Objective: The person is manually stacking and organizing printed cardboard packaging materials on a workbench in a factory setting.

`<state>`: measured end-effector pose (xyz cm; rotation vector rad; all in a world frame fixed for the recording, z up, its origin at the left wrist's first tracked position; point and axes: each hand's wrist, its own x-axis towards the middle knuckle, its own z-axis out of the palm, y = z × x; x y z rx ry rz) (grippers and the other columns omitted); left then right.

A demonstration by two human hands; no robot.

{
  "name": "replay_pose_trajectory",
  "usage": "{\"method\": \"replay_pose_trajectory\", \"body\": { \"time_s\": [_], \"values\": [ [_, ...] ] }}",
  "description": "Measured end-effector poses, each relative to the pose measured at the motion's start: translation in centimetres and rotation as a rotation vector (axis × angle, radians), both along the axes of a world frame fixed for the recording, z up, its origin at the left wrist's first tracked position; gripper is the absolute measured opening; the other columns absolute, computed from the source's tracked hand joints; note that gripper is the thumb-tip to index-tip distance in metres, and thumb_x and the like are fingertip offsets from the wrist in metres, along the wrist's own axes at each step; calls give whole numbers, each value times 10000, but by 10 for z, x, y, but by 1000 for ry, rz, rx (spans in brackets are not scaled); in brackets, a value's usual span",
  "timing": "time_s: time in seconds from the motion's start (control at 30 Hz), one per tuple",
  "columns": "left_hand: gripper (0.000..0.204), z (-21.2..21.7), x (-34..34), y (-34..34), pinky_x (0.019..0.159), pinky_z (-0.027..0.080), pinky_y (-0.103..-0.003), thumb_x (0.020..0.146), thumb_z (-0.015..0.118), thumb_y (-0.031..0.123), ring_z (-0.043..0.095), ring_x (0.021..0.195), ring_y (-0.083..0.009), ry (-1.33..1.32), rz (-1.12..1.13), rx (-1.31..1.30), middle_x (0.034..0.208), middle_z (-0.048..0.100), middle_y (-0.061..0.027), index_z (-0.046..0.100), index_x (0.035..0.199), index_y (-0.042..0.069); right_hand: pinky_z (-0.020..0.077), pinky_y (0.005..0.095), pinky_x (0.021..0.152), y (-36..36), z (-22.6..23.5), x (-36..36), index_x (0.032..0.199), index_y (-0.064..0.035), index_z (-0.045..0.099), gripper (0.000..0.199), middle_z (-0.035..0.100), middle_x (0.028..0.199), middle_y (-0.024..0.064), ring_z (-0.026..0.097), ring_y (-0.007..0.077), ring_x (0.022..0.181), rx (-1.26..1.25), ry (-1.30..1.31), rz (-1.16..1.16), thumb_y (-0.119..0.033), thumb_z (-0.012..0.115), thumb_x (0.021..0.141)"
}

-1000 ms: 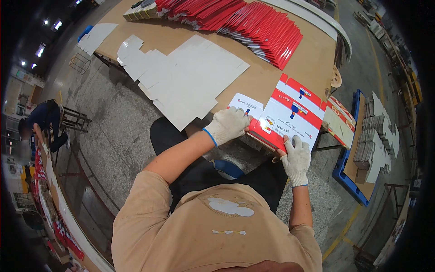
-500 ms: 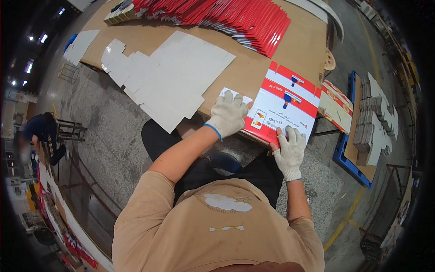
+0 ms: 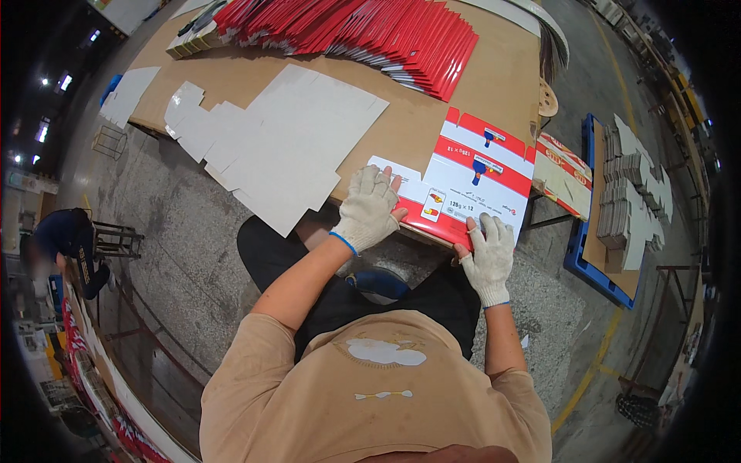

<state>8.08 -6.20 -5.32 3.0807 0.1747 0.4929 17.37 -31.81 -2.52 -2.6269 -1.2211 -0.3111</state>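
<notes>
Tabletop [image 3: 432, 123]: hands flat on carton [image 3: 478, 181].

The flat printed carton blank [image 3: 477, 181] is white with red bands and small blue marks. Both knitted cotton gloves are off-white; the left hand [image 3: 369, 210] has a blue cuff edge, the right hand [image 3: 489, 257] a plain one. The brown cardboard-covered table [image 3: 421, 116] carries pale grey die-cut sheets [image 3: 285, 147] and a fanned row of red folded cartons [image 3: 363, 31]. The person's shirt [image 3: 370, 386] is tan.
</notes>
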Motion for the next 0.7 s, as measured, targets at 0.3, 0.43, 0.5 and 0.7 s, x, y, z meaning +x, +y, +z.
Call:
{"method": "replay_pose_trajectory", "body": {
  "time_s": [0.3, 0.43, 0.5, 0.7],
  "values": [
    [440, 60, -10, -48, 812, 468, -440, 805, 661, 404, 543, 1042, -321, 355, -189, -258, 1044, 616, -124, 672, 1139, 119, 552, 358, 768, 6, -20, -91, 1199, -1, 560, 347, 642, 1113, 98, 643, 205, 932, 1094, 2024, -482, -158, 651, 904],
    [382, 58, -38, -47, 785, 496, -387, 777, 701, 322, 595, 928, -308, 63, -376, -357, 989, 603, -112, 673, 1092, 107, 583, 359, 745, 6, 0, -69, 1232, 2, 541, 376, 651, 1106, 108, 666, 215, 928, 1234, 1743, -391, -86, 617, 874],
    [408, 70, -40, -18, 867, 492, -412, 759, 732, 247, 588, 1003, -328, -69, -379, -594, 1063, 616, -135, 649, 1119, 73, 580, 327, 687, -17, 27, -35, 1183, 11, 573, 345, 682, 978, 86, 680, 199, 804, 988, 1642, -368, -54, 595, 845],
    [701, 73, -87, 74, 1012, 412, -475, 723, 777, 290, 486, 1184, -388, 279, 235, -269, 1276, 550, -202, 509, 1312, 21, 467, 232, 545, -97, 55, 116, 1136, 3, 630, 344, 651, 885, 50, 589, 64, 670, 435, 1139, -358, -49, 564, 802]
  ]
}}
